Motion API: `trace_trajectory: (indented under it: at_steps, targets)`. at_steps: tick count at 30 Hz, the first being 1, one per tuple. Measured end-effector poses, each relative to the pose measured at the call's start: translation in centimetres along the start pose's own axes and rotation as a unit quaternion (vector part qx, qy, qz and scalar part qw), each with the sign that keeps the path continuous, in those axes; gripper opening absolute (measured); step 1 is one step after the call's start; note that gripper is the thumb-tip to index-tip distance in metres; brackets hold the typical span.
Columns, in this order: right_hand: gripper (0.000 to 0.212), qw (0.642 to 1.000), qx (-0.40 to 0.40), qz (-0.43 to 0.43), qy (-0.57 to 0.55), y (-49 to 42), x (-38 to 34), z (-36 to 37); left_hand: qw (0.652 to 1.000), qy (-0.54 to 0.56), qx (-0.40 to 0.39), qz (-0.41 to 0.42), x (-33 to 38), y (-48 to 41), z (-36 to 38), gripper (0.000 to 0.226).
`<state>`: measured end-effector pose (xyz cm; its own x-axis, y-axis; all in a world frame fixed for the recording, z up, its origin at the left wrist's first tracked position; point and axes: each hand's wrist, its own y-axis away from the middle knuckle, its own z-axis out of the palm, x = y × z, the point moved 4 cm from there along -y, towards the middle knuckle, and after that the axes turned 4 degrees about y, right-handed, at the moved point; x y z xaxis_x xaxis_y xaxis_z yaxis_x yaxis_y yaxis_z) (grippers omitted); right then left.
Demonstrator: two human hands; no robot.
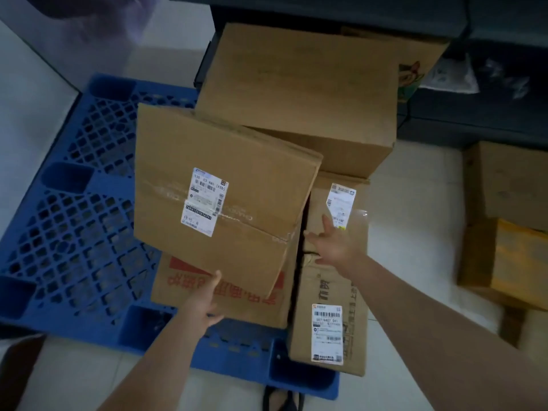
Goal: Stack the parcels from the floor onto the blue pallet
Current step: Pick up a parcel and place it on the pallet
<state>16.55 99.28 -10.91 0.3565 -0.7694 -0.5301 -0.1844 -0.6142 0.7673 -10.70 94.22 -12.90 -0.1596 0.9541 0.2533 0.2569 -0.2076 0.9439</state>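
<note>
Looking down on blue pallet (74, 232), lattice deck bare across its 9 o'clock half, near edge running along the bottom toward 5 o'clock. Boxes crowd the 3 o'clock half.

Top parcel (219, 188), brown carton with taped seam and white shipping label (204, 202), sitting tilted on a red-printed carton (219, 295) below it; its near corner overhangs that carton's printed face. Large plain carton (299, 96) behind at 12 o'clock, pressed against the top parcel's far edge and backed by dark shelving (474, 120). Tall narrow carton (329, 321) at 3 o'clock of the stack, two labels on it, standing at the pallet's right edge with a dark gap between it and the red-printed carton.

Left hand (204, 298) spread open, fingers up against the top parcel's near bottom edge, thumb splayed to the right; pressing or supporting rather than wrapped around anything. Right hand (332, 244) open too, fingers fanned, reaching into the gap at the top parcel's right edge, fingertips touching or just short of it; cannot tell which. Nothing enclosed in either hand.

Free room: open deck at 9 o'clock, pale tiled floor (415, 221) at 3 o'clock. More cartons on the floor (513, 185) at 3 o'clock, well apart from the pallet, a yellow-taped one (522, 262) nearest. Sandal tip (281, 398) at 6 o'clock, just off the pallet's near edge.
</note>
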Motion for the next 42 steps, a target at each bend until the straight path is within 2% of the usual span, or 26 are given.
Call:
trace_trajectory:
  at_steps: [4, 6, 8, 11, 13, 15, 17, 19, 21, 23, 27, 31, 34, 36, 39, 42]
  targets:
    - [0.074, 0.987, -0.042, 0.001, -0.158, -0.8, -0.7, 1.6, 0.992, 0.122, -0.004, 0.025, 1.3, -2.7, 0.1, 0.088]
    - [0.075, 0.97, -0.05, -0.02, -0.237, -1.5, -1.4, 1.5, 0.98, 0.196, -0.03, 0.015, 2.4, -3.7, 1.3, 0.104]
    - [0.081, 0.954, -0.082, -0.029, -0.287, -1.9, -2.0, 1.8, 0.965, 0.255, -0.061, 0.007, 3.4, -4.3, 2.8, 0.109]
    - [0.092, 0.962, -0.124, -0.032, -0.24, -1.9, -2.7, 3.3, 0.945, 0.321, -0.066, 0.011, 3.5, -5.1, 4.2, 0.093]
    - [0.094, 0.973, -0.099, -0.03, -0.207, -2.2, -3.0, 4.4, 0.944, 0.324, -0.062, 0.017, 3.2, -5.3, 4.8, 0.073]
    - [0.083, 0.978, -0.042, -0.017, -0.203, -2.8, -3.0, 4.9, 0.952, 0.298, -0.067, 0.019, 3.1, -4.9, 5.6, 0.054]
    - [0.069, 0.984, -0.021, -0.005, -0.176, -2.9, -2.6, 5.5, 0.954, 0.291, -0.061, 0.023, 3.3, -4.4, 5.9, 0.048]
    - [0.055, 0.989, -0.036, 0.032, -0.139, -2.6, -1.8, 6.1, 0.954, 0.294, -0.045, 0.037, 3.5, -3.9, 6.2, 0.051]
    - [0.045, 0.984, -0.044, 0.082, -0.155, -2.6, -0.7, 6.5, 0.953, 0.297, -0.023, 0.057, 3.5, -3.7, 6.5, 0.067]
    - [0.044, 0.974, -0.032, 0.096, -0.203, -2.8, -0.1, 6.9, 0.954, 0.291, -0.01, 0.076, 3.5, -3.3, 6.7, 0.078]
    - [0.044, 0.979, 0.019, 0.09, -0.182, -3.1, 0.6, 7.2, 0.954, 0.292, -0.011, 0.075, 3.3, -3.0, 7.0, 0.086]
    - [0.041, 0.983, 0.056, 0.094, -0.147, -2.7, 0.7, 7.6, 0.954, 0.29, -0.017, 0.071, 2.4, -2.8, 7.2, 0.08]
    - [0.017, 0.985, 0.1, 0.095, -0.107, -2.3, 1.3, 7.4, 0.949, 0.306, -0.009, 0.069, 2.3, -2.9, 7.4, 0.081]
    - [0.032, 0.984, 0.118, 0.099, -0.092, -2.3, 2.0, 7.2, 0.95, 0.302, -0.007, 0.071, 2.3, -3.1, 7.5, 0.08]
    - [0.022, 0.984, 0.119, 0.101, -0.08, -2.1, 2.4, 7.3, 0.952, 0.297, -0.013, 0.075, 1.9, -2.7, 7.8, 0.071]
    - [0.027, 0.987, 0.113, 0.101, -0.06, -1.9, 2.4, 7.2, 0.947, 0.315, 0.0, 0.066, 1.4, -2.3, 8.6, 0.065]
